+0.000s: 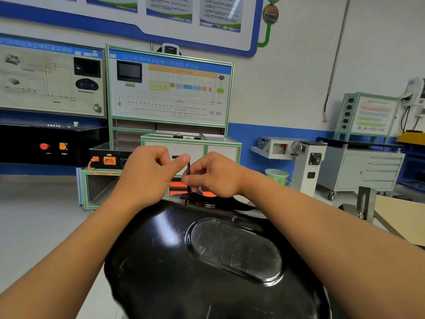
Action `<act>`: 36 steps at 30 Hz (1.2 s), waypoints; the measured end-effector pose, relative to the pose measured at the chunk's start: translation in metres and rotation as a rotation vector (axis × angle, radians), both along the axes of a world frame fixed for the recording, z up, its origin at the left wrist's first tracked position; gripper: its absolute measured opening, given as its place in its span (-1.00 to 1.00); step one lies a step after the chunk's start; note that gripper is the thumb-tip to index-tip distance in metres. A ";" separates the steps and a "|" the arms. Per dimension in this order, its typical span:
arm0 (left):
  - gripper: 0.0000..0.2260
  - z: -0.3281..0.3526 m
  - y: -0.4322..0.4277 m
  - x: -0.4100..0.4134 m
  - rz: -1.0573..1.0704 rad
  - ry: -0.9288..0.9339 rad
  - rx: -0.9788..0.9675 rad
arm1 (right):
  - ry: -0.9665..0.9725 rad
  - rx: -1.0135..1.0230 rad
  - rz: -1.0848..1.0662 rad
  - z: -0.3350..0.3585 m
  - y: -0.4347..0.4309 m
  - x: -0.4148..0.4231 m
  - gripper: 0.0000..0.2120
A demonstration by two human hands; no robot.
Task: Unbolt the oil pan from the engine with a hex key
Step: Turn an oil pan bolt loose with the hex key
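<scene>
Left hand (149,173), right hand (213,176) pinch upright hex key (188,172) at pan (207,249) far rim; loosening step, next needs twisting.

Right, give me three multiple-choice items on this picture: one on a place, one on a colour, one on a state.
1. Where is the hex key?
A. at the far edge of the oil pan
B. on the floor
C. in a drawer

2. What colour is the oil pan?
A. red
B. black
C. white

3. How does the hex key stand?
A. lying flat
B. upright
C. hanging from a hook

Answers:
1 A, its lower end meets the oil pan's far rim.
2 B, the whole shell is glossy black.
3 B, its shaft runs straight up, pinched by the right hand.
</scene>
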State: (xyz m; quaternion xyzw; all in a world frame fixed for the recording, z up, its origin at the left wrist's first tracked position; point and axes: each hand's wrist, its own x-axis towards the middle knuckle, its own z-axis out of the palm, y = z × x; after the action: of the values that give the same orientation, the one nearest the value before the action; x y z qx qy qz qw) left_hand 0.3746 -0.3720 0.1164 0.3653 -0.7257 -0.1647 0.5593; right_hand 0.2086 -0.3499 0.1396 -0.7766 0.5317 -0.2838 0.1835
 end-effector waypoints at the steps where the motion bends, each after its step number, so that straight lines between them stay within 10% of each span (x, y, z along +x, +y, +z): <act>1: -0.57 0.001 0.002 0.000 0.035 -0.048 -0.040 | 0.000 -0.007 -0.004 0.000 0.000 0.001 -0.68; 10: -0.80 0.003 0.009 0.005 0.148 -0.126 -0.085 | -0.006 -0.006 -0.011 -0.001 0.001 -0.001 -0.70; 16: -0.50 0.006 0.017 -0.003 0.359 -0.353 -0.226 | 0.077 -0.036 -0.020 -0.002 -0.002 0.001 -0.77; 26: -0.82 0.002 0.007 0.005 -0.393 0.002 0.045 | 0.084 -0.021 -0.034 0.000 0.003 0.001 -0.73; 36: -0.73 0.005 0.005 -0.003 -0.279 0.012 0.126 | 0.124 -0.051 0.009 0.000 0.000 0.005 -0.73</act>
State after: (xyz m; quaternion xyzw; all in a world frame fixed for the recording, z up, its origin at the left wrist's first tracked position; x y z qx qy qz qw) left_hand 0.3715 -0.3672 0.1211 0.2943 -0.7544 -0.2879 0.5112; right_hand 0.2138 -0.3495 0.1393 -0.7994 0.5313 -0.2479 0.1315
